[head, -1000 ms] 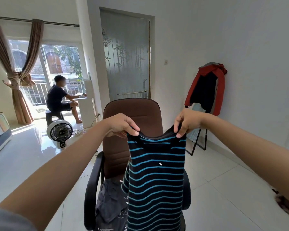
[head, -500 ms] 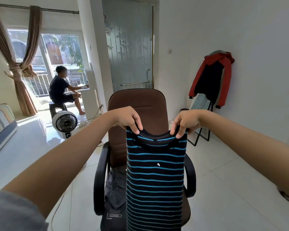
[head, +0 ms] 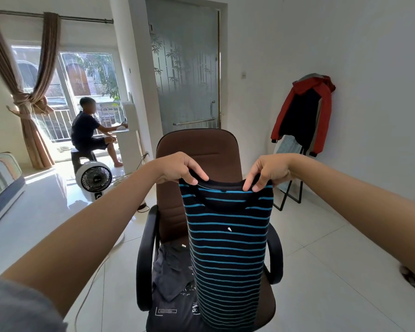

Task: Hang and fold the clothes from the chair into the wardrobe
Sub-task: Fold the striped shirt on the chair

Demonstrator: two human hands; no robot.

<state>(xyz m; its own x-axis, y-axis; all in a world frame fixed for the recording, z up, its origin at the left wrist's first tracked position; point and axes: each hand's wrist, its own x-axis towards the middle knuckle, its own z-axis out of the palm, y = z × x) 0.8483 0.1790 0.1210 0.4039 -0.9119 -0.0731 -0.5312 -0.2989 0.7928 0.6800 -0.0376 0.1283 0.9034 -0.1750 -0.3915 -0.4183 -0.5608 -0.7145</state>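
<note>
A dark shirt with thin blue stripes (head: 228, 248) hangs upright in front of me, held up by its shoulders. My left hand (head: 180, 167) pinches the left shoulder at the collar. My right hand (head: 267, 170) pinches the right shoulder. Behind the shirt stands a brown office chair (head: 197, 149) with black armrests. Dark grey clothes (head: 170, 271) lie crumpled on its seat, partly hidden by the hanging shirt. No wardrobe is in view.
A red and black jacket (head: 304, 111) hangs on a black stand by the right wall. A white floor fan (head: 95, 179) sits left of the chair with cables on the tiles. A person (head: 86, 130) sits by the window. A mattress (head: 0, 178) lies far left.
The view has shifted and the chair has drawn nearer and more central. Both hands keep holding the striped shirt by its shoulders, spread slightly wider.
</note>
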